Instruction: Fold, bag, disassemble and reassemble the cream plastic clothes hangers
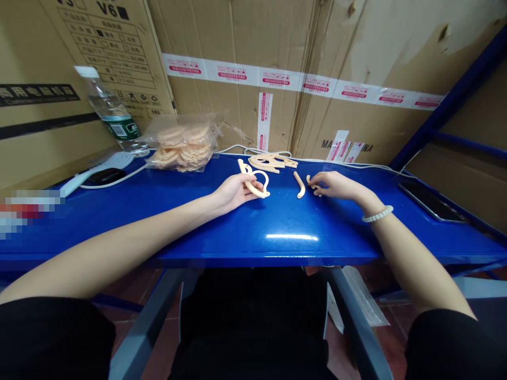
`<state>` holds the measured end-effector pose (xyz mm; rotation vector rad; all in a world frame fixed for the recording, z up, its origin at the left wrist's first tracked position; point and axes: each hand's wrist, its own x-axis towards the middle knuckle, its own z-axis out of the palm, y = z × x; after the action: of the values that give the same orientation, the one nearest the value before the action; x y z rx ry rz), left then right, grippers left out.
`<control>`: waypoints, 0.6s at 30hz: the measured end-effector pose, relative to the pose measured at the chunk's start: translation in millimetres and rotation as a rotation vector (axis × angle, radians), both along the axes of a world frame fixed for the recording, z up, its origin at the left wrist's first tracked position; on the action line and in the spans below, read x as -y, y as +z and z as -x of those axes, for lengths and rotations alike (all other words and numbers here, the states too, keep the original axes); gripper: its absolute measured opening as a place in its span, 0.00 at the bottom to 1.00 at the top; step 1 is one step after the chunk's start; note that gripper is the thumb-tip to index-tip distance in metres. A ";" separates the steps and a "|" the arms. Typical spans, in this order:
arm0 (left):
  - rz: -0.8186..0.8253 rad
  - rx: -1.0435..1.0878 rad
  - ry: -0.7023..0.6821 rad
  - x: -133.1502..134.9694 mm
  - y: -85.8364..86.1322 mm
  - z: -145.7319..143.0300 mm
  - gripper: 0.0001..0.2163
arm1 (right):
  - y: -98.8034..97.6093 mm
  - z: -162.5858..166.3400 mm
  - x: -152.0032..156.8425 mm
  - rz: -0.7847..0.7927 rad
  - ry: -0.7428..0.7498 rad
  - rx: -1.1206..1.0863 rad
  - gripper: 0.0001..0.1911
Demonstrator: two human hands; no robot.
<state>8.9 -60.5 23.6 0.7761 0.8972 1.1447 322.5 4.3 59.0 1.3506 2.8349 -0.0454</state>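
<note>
My left hand (236,194) is closed around a peach plastic hanger piece (264,182) with a rounded open loop and a narrow arm. To its right, my right hand (335,186) has its fingertips bent down around a small curved peach plastic piece (308,179), which they partly hide. Between the hands, a separate bent peach arm piece (299,184) lies on the blue table (222,237). Several flat peach pieces (273,161) lie together just behind them, near the back edge.
At the back left stand a clear bag of peach parts (184,145) and a water bottle (119,119). A white handled object (97,169) and a dark mouse-like object (106,177) lie nearby. A phone (430,200) rests at right. Cardboard boxes (237,105) and a white cable (348,163) line the back.
</note>
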 end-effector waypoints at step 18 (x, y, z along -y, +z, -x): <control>-0.700 -0.439 0.069 -3.4 -16.1 -1.8 0.11 | -22.4 68.2 54.2 0.381 0.337 -1.005 0.21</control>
<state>10.7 -57.1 7.6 1.6234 0.8817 1.3942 254.3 -49.9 36.5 0.8735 3.4138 -1.5643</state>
